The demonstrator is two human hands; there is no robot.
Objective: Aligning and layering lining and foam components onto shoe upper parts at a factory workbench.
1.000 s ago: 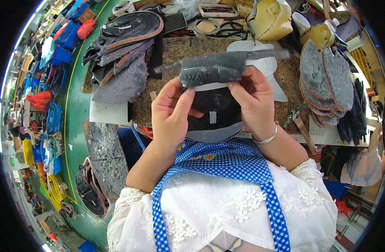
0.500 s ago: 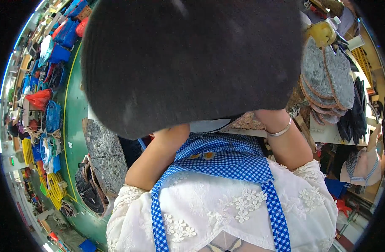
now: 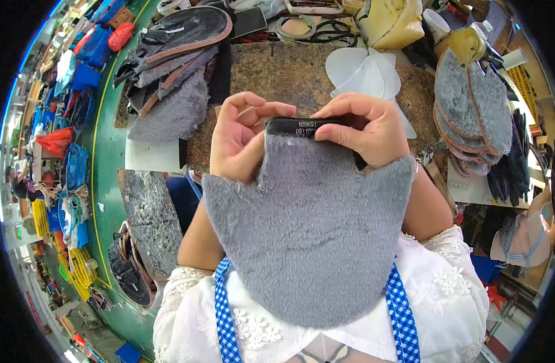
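Between my hands hangs a grey fleece shoe-upper piece [image 3: 314,236], its fuzzy side showing, with a wide rounded lower end and two pointed side corners. Its narrow top end is folded over, showing a black backing strip [image 3: 288,126] with pale print. My right hand [image 3: 374,130] pinches this strip between thumb and fingers. At the piece's upper left edge, my left hand [image 3: 236,136] is closed on it, the thumb along the fleece and the fingers curled behind. Part of the left fingers' grip is hidden.
A worn brown board [image 3: 277,69] covers the bench, with white templates [image 3: 365,72] on it. Grey fleece pieces with brown edging are stacked at right [image 3: 477,115] and left [image 3: 174,112]. A yellow container [image 3: 391,23] stands behind. Another person's arm [image 3: 536,206] shows far right.
The piece, which showed its dark side and covered the bench and my hands, has come down and now shows its grey fleece. Both hands are now in view at its top end.
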